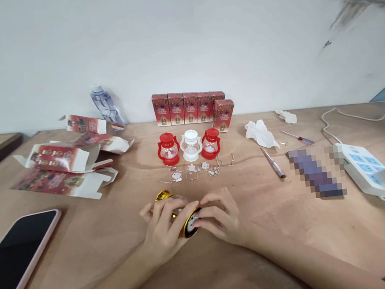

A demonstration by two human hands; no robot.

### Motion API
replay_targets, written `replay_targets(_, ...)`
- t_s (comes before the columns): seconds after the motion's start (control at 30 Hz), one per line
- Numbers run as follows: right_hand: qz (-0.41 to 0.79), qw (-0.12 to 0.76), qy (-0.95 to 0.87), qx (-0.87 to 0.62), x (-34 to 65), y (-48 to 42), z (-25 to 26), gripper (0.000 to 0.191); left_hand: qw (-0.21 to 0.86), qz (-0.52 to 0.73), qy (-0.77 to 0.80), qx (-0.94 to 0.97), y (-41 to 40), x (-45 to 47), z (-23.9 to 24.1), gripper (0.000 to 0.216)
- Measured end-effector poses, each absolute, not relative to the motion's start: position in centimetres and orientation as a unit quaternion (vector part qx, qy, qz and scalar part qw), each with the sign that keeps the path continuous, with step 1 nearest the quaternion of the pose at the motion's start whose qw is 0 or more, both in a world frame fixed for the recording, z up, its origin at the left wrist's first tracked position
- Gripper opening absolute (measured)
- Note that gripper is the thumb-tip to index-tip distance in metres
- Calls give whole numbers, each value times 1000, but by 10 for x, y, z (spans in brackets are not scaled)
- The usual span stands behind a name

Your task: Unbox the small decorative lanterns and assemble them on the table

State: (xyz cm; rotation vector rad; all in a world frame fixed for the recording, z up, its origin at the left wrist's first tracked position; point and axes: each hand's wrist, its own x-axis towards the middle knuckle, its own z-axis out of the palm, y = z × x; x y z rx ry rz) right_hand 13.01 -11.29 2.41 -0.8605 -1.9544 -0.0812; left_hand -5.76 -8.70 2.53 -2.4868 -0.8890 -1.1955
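Note:
Tilted on its side, a small gold lantern (164, 195) lies in my left hand (162, 231), whose fingers wrap round its body. Its open round base faces right, with a dark inside and a white part in it. My right hand (224, 218) is closed, thumb and fingertips pinching at a small white piece (193, 220) in that base; the fingers partly hide it. Beyond the hands stand a red lantern (169, 149), a white lantern (191, 145) and another red lantern (210, 144). Bent wire handles (192, 176) and small white parts (176, 177) lie before them.
Red printed boxes (191, 107) line the wall. Flattened boxes (58, 159) and a bottle (105, 103) are at left, with a phone (14, 257) nearer. At right are crumpled paper (260, 133), screwdrivers (274, 163), a blurred-out item (315, 172) and a power strip (365, 166).

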Motion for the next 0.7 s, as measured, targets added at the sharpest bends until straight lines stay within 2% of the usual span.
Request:
replay_targets(0.07, -25, 481, -794, -370, 131, -113, 25, 4, 130, -416, -290, -852, -88, -56, 29, 30)
replay_targets(0.3, -6, 461, -807, -369, 128, -116, 33, 2, 134, -412, -307, -847, -90, -53, 34, 28)
replay_targets(0.7, -43, 495, -814, -301, 131, -114, 23, 14, 148, -407, -372, -821, -89, -57, 30, 28)
